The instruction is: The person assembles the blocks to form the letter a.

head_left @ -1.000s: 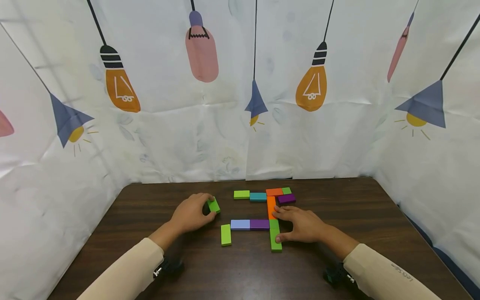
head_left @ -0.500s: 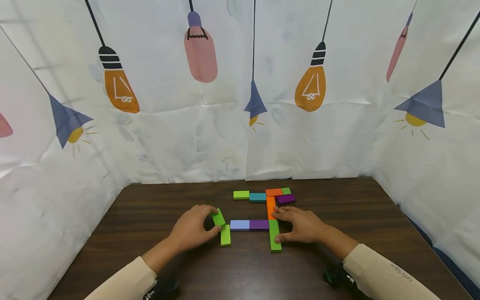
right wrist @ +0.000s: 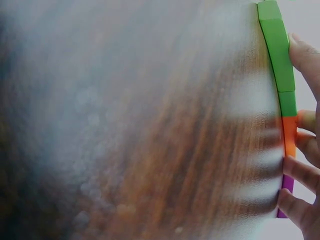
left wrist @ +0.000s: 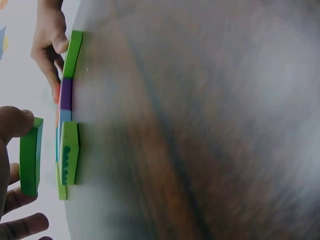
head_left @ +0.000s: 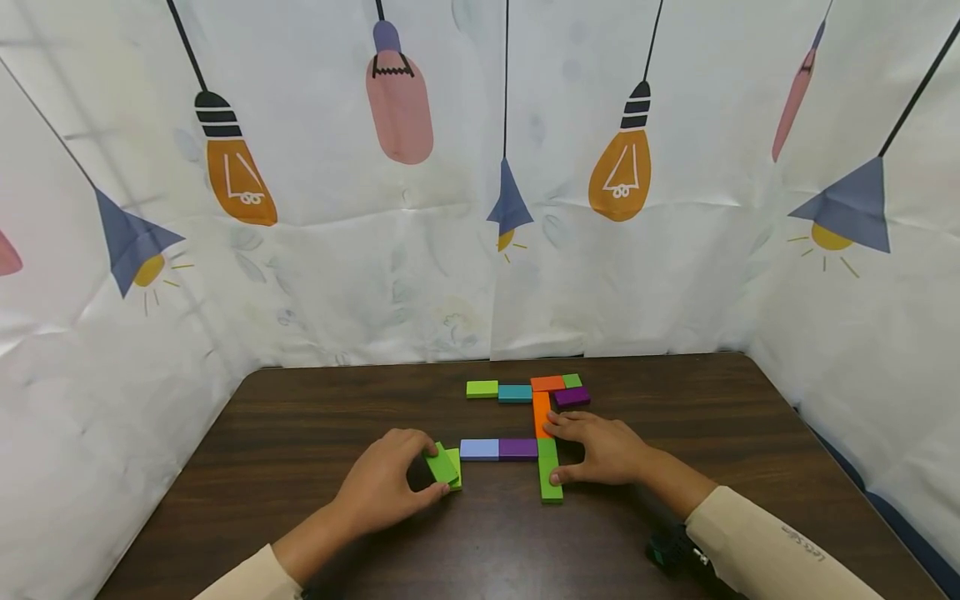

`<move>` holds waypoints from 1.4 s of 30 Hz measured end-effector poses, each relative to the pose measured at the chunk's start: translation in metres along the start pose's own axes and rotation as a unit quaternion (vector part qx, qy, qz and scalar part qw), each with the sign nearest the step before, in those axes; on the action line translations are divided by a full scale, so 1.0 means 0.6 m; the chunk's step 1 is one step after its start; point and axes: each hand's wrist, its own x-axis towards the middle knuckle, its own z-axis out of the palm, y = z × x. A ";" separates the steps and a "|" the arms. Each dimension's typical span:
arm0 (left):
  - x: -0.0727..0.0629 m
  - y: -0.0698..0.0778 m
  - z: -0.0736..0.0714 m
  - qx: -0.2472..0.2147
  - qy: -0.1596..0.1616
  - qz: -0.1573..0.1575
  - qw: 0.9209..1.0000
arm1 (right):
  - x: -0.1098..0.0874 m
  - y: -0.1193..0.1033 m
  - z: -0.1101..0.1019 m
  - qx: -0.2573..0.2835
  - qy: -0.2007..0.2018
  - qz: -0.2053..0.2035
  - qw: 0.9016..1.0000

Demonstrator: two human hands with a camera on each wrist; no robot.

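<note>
My left hand (head_left: 386, 479) pinches a green block (head_left: 442, 464) between thumb and fingers, tilted and close over a lime green block (head_left: 457, 462) that it partly covers in the head view. In the left wrist view a gap shows between the held block (left wrist: 30, 157) and the lime one (left wrist: 70, 152). A light blue block (head_left: 480, 450) and a purple block (head_left: 518, 450) lie end to end, running to green blocks (head_left: 549, 487) at the right. My right hand (head_left: 603, 450) rests its fingertips at the orange block (head_left: 541, 408), its thumb touching the green block's side.
Behind lies a row with a lime block (head_left: 482, 389), a teal block (head_left: 515, 394), another orange block (head_left: 547, 383) and a small green block (head_left: 572, 381). A dark purple block (head_left: 573, 397) sits just below. The brown table (head_left: 337, 392) meets a patterned white curtain (head_left: 405, 283).
My left hand has carried the green block toward me and slightly right, from beyond the lime block to over it. The right hand has kept its place at the blocks.
</note>
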 end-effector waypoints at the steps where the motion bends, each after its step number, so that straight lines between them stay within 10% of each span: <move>1: -0.002 0.002 0.001 -0.003 -0.002 0.003 1.000 | 0.000 0.000 0.000 0.000 0.001 0.000 1.000; 42: -0.052 0.051 0.025 0.004 -0.060 0.037 0.997 | -0.001 0.001 0.001 0.002 0.004 -0.005 1.000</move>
